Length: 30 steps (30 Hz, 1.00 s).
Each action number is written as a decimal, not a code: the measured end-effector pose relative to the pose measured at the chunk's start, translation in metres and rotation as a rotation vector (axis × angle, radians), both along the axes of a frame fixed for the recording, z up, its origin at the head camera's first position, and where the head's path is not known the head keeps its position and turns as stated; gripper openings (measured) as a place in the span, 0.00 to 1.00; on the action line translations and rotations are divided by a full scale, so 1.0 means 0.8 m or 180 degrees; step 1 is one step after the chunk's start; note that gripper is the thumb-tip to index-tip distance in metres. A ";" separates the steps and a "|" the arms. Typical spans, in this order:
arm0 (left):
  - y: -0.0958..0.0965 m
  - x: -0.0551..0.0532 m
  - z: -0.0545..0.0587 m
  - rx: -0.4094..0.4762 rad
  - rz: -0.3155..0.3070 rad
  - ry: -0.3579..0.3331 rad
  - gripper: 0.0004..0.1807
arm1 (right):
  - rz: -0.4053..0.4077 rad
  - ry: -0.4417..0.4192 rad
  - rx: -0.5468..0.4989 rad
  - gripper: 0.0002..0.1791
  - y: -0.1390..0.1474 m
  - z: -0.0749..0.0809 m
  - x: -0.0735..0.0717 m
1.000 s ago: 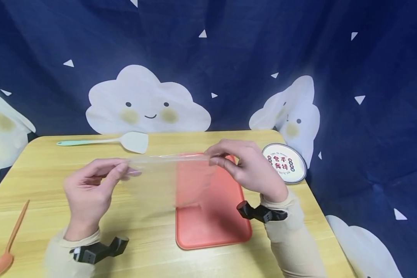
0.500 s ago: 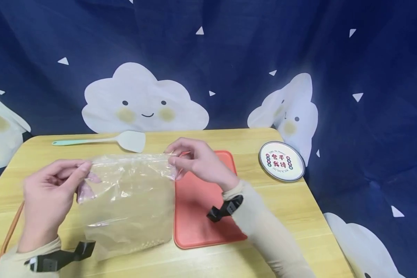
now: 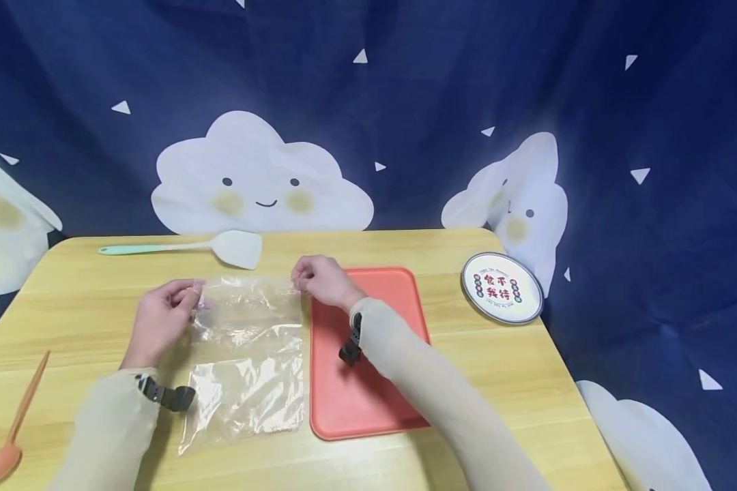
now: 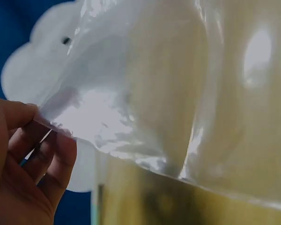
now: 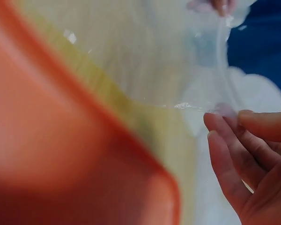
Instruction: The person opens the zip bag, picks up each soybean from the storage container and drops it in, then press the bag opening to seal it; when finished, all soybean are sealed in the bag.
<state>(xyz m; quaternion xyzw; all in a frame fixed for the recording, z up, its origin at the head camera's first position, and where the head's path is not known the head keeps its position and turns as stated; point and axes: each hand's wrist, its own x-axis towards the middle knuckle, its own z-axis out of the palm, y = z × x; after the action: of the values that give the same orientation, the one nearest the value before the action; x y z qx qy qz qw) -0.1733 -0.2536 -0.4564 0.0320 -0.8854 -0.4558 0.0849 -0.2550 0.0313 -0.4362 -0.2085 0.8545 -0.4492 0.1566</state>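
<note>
A clear plastic bag [image 3: 246, 389] is spread out low over the table, left of a red rectangular tray [image 3: 374, 402]. My left hand [image 3: 160, 324] pinches its far left corner between thumb and fingers. At the far right corner, my right hand [image 3: 327, 281] pinches the edge, with the forearm reaching across the tray. In the left wrist view, the bag's film [image 4: 159, 75] hangs from the thumb and index finger, wrinkled and shiny. The right wrist view has the right hand [image 5: 257, 159] holding the other corner close by the tray's rim [image 5: 171, 187].
A white spatula [image 3: 238, 249] with a mint handle lies along the table's back edge. An orange spoon [image 3: 3, 460] is at the front left. An oval plate [image 3: 502, 288] with red characters sits at the right edge. Behind hangs a blue cloud-print curtain [image 3: 417, 88].
The bag, pulled left off the tray while held at both corners, has been lowered to lie nearly flat over the table. Both hands have moved farther forward; the left has shifted back right since half a second ago.
</note>
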 end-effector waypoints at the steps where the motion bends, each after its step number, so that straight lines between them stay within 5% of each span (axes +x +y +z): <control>1: -0.002 -0.005 -0.006 -0.0090 -0.0016 -0.0041 0.20 | 0.0011 0.0075 0.0170 0.04 -0.002 -0.007 -0.003; 6: -0.002 -0.024 -0.022 -0.0449 -0.0211 -0.0241 0.17 | 0.0062 0.0377 0.0910 0.05 -0.009 -0.034 -0.016; 11: 0.001 -0.038 -0.028 -0.0634 -0.0257 -0.0318 0.14 | 0.0056 0.0518 0.1261 0.06 -0.015 -0.042 -0.026; 22: 0.002 -0.049 -0.032 -0.0751 -0.0236 -0.0630 0.22 | -0.0176 0.0535 0.1271 0.09 -0.008 -0.050 -0.035; 30: -0.005 -0.032 -0.035 -0.1140 -0.0496 -0.0426 0.27 | -0.0278 0.0394 0.1312 0.16 0.035 -0.022 -0.019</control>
<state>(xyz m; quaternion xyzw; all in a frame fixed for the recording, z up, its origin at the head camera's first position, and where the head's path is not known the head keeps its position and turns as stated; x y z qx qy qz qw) -0.1989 -0.2576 -0.4845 -0.0221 -0.9558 -0.2931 -0.0053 -0.2701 0.0594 -0.4540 -0.1620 0.9445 -0.2577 0.1235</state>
